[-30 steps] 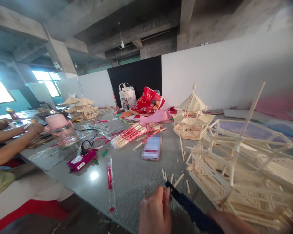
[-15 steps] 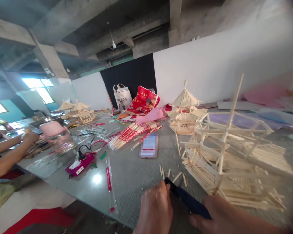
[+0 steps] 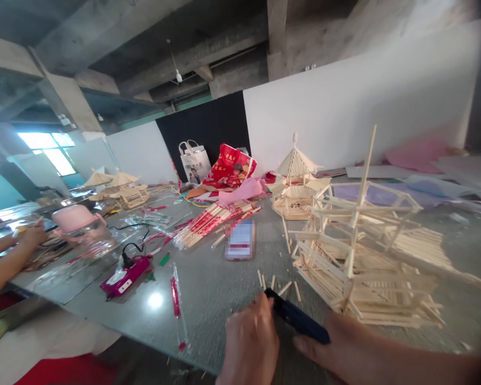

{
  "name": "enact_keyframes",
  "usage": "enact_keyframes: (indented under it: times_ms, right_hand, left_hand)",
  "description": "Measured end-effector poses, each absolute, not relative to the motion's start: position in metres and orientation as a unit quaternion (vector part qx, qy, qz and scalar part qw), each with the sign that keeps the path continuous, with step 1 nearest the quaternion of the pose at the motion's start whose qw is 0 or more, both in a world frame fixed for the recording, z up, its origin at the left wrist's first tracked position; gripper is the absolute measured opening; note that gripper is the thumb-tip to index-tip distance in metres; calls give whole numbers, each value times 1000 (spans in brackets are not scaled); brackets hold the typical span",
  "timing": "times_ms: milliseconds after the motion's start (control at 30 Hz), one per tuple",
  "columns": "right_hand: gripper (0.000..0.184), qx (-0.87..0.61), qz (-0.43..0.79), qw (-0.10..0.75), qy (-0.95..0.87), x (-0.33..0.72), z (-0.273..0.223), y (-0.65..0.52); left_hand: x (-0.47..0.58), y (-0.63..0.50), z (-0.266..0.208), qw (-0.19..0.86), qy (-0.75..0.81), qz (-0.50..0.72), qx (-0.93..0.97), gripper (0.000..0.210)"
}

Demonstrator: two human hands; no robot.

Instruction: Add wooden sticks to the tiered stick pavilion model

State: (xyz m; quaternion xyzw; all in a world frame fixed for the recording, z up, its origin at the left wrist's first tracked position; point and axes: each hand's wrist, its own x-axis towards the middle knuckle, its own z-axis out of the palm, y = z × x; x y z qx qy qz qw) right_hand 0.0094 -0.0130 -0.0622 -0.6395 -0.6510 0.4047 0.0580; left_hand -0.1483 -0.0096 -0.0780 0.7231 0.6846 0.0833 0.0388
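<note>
My right hand [image 3: 324, 342] is wrapped around a long, dark blue and black hand tool [image 3: 299, 317], whose exact kind I cannot make out. The tool's tip reaches my left hand [image 3: 252, 337], which is closed near the table's front edge. Whatever its fingers pinch is hidden. Just beyond the tool's tip lie several short cut wooden sticks [image 3: 284, 289]. To the right stands a half-built wooden stick pavilion [image 3: 344, 267] with a tall upright post. Behind it is a roofed stick pavilion [image 3: 296, 184].
A phone [image 3: 239, 240] lies mid-table beside bundled sticks [image 3: 212, 222] in red-marked wrapping. Leftward are a purple power strip [image 3: 126, 276] with a cord, a pink-lidded bottle [image 3: 84, 232] and another person's hands [image 3: 30, 238]. Red and white bags [image 3: 230, 168] stand at the back.
The whole view has shifted slightly, with table items appearing farther left. Both my hands keep their closed grips, and the tool stays at my left fingers.
</note>
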Motion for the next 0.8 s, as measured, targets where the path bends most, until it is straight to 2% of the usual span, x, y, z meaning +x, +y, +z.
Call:
enact_keyframes:
  times_ms: [100, 233, 400, 633, 800]
  right_hand:
    - [23, -692, 406, 2, -597, 2, -59, -12]
    - [30, -685, 464, -51, -559, 1, -55, -10]
    - [43, -678, 498, -61, -537, 2, -50, -8]
    - [45, -697, 483, -51, -528, -5, -43, -4]
    - [50, -671, 525, -32, -523, -2, -44, -5]
  left_hand:
    - [-152, -9, -83, 14, 673, 99, 733, 29]
    - [-153, -10, -85, -16, 674, 100, 732, 30]
    - [-153, -9, -85, -32, 665, 102, 739, 29]
    - [-155, -8, -79, -32, 665, 91, 741, 26]
    - [-155, -7, -79, -48, 666, 101, 738, 29]
